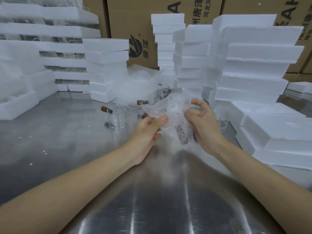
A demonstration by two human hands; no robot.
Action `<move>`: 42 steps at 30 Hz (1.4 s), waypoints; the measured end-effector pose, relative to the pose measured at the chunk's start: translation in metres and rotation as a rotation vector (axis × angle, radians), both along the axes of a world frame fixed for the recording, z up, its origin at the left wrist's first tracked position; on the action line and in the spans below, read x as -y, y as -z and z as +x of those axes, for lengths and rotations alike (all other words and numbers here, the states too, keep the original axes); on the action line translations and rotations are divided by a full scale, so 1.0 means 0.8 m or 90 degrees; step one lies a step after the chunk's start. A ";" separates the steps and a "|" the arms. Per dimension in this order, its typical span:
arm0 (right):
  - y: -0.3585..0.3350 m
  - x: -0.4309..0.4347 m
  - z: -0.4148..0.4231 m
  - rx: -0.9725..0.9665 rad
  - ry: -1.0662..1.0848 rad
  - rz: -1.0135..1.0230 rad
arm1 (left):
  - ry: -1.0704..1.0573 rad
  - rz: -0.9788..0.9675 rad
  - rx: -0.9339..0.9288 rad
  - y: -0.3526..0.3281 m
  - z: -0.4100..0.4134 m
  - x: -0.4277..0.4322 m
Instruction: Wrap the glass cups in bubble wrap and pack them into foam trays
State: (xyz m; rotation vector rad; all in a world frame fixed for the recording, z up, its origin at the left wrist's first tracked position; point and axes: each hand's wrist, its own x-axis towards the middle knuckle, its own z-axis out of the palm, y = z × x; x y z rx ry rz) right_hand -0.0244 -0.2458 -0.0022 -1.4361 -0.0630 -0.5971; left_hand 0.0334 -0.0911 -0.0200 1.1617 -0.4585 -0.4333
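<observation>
Head view: your hands, left (148, 130) and right (202, 122), pinch the bubble wrap (173, 114) around a cup (183, 134) held between them above the tabletop (67, 149), handle pointing near; foam trays (270, 132) lie right, nearer your right hand.

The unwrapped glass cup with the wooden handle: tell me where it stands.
In the head view the glass cup stands upright on the metal table, left of the left hand.

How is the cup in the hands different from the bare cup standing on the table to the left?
The cup in the hands is covered in bubble wrap; the bare cup has none. The first is held above the table by the left hand and right hand; the second stands upright, untouched. Both have a brown handle.
</observation>
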 end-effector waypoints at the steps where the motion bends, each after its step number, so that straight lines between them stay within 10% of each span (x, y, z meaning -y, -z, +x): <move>1: 0.000 0.002 0.000 0.010 0.021 0.003 | 0.019 0.008 0.002 -0.001 -0.001 0.000; 15: -0.006 -0.003 -0.008 0.063 0.090 -0.305 | 0.037 -0.031 -0.015 0.002 -0.003 0.000; 35: -0.008 -0.026 -0.021 -0.123 -0.268 -0.009 | 0.112 0.123 0.153 -0.012 -0.020 -0.010; 42: -0.002 -0.031 -0.015 -0.090 0.077 -0.134 | 0.076 0.158 0.254 0.004 -0.022 0.000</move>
